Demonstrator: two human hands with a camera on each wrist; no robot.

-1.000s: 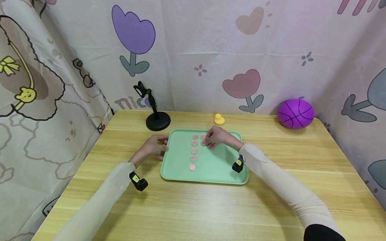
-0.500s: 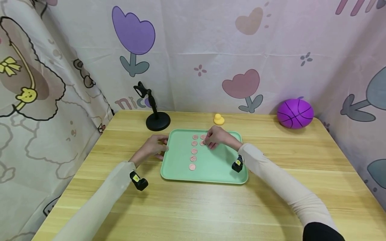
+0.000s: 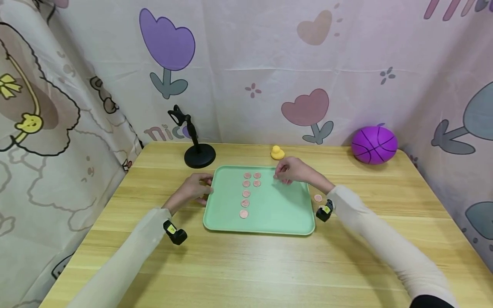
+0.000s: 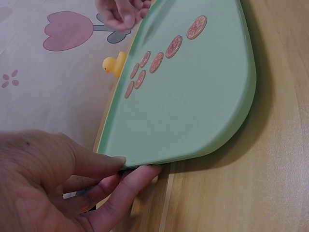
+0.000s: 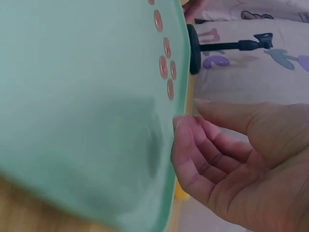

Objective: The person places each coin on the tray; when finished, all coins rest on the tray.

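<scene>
A light green tray (image 3: pixel 277 216) lies on the wooden table. My left hand (image 3: pixel 194 187) holds its left edge, thumb on the rim and fingers beneath, as the left wrist view (image 4: pixel 63 179) shows. Several copper-coloured coins lie on the tray: a long column with its lowest coin (image 3: pixel 244 214) near the front, and two more beside its far end, one being this coin (image 3: pixel 256 183). My right hand (image 3: pixel 293 170) hovers over the tray's far right part, right of the coins. In the right wrist view its fingers (image 5: pixel 186 150) are loosely bent, thumb apart, nothing between them.
Right of the tray, by the right wrist, a loose coin (image 3: pixel 318 198) lies on the table, another partly hidden. Behind stand a black stand (image 3: pixel 199 155), a yellow rubber duck (image 3: pixel 277 152) and a purple ball (image 3: pixel 374 145). A patterned cloth (image 3: pixel 239 51) hangs behind the table.
My right hand has let go of the second coin in the short column and moved right, away from it. The left hand stays on the tray's edge.
</scene>
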